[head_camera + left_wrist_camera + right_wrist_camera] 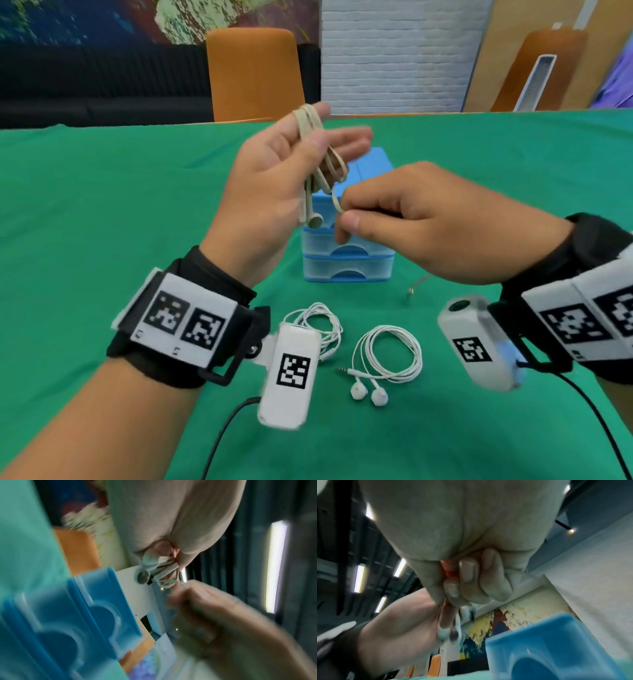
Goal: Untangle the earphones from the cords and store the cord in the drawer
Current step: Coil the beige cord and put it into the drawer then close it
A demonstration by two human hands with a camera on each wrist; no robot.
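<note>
Nearest on the green tabletop point(102, 192) are two white earphone sets point(383, 363), each already coiled. Above them, the left hand point(270, 178) holds the third, a beige earphone bundle point(320, 161), thumb clamped across it, buds dangling low. The bundle's long axis runs roughly up-down. The right hand point(421, 222), just right of it, has a pinching grip on a loose loop at the bottom. One blue drawer unit point(347, 253) with three drawers, all closed, sits right behind.

Drawer unit point(347, 260) behind two earphone coils point(387, 356) on table point(102, 192).
</note>
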